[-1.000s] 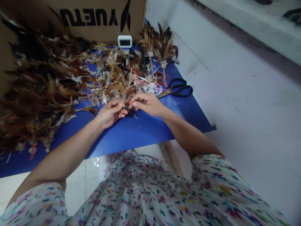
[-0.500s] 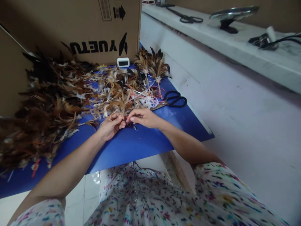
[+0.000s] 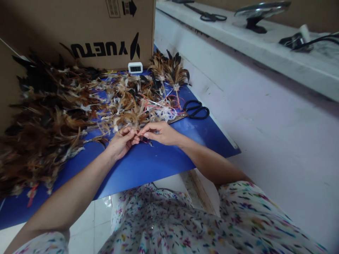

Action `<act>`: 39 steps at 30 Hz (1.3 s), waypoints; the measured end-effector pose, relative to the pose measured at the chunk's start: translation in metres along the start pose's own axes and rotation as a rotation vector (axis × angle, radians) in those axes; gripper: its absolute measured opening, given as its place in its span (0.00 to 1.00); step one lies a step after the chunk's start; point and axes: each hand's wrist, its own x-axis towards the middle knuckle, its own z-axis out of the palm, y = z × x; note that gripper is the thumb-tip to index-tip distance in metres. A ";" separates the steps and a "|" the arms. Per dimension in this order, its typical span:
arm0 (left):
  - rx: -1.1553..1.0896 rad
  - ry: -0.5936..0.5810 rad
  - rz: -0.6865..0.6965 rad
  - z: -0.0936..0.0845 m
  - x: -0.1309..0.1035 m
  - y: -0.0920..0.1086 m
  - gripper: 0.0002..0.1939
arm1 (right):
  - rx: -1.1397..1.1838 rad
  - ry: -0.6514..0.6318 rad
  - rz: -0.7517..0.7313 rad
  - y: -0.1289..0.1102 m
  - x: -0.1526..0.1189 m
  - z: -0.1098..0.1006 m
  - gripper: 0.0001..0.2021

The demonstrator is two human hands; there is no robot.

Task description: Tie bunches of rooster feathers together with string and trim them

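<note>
Near the front of the blue tabletop (image 3: 169,160), my two hands meet fingertip to fingertip. My left hand (image 3: 123,142) is closed in a pinch on the base of a small bunch of brown feathers (image 3: 131,122), which fans out beyond the fingers. With thumb and forefinger together, my right hand (image 3: 161,134) pinches a thin red string (image 3: 144,141) right beside the left fingertips. The string's path between the fingers is mostly hidden. Just past the hands lie loose brown feathers (image 3: 125,93) and a tangle of white plastic strands (image 3: 166,113).
Black-handled scissors (image 3: 197,110) lie right of the strands. Two feather bunches on sticks (image 3: 176,76) rest at the back. A darker feather heap (image 3: 42,134) covers the left side. A white digital clock (image 3: 135,67) stands before a cardboard box (image 3: 100,21). A ledge (image 3: 225,33) runs along the wall.
Both hands have shifted slightly left in the picture, along with the whole scene. The right fingertips have drawn closer to the left ones, and the pinches hold.
</note>
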 end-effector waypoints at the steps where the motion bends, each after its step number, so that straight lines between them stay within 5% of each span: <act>1: 0.007 0.004 0.005 0.001 0.000 0.000 0.11 | 0.002 0.000 -0.003 -0.001 0.000 0.000 0.12; 7: 0.013 0.013 0.001 0.002 0.001 -0.001 0.11 | 0.076 0.042 0.005 -0.002 0.001 0.001 0.10; 16: 0.025 -0.051 0.041 -0.004 0.002 -0.003 0.11 | 0.531 0.234 0.175 0.004 0.011 -0.005 0.19; 30: -0.016 0.160 0.242 -0.029 0.021 0.027 0.12 | 0.613 0.904 0.101 0.040 0.006 -0.093 0.15; 39: -0.040 0.239 0.296 -0.034 0.026 0.036 0.14 | 0.711 1.092 0.043 0.058 -0.004 -0.123 0.07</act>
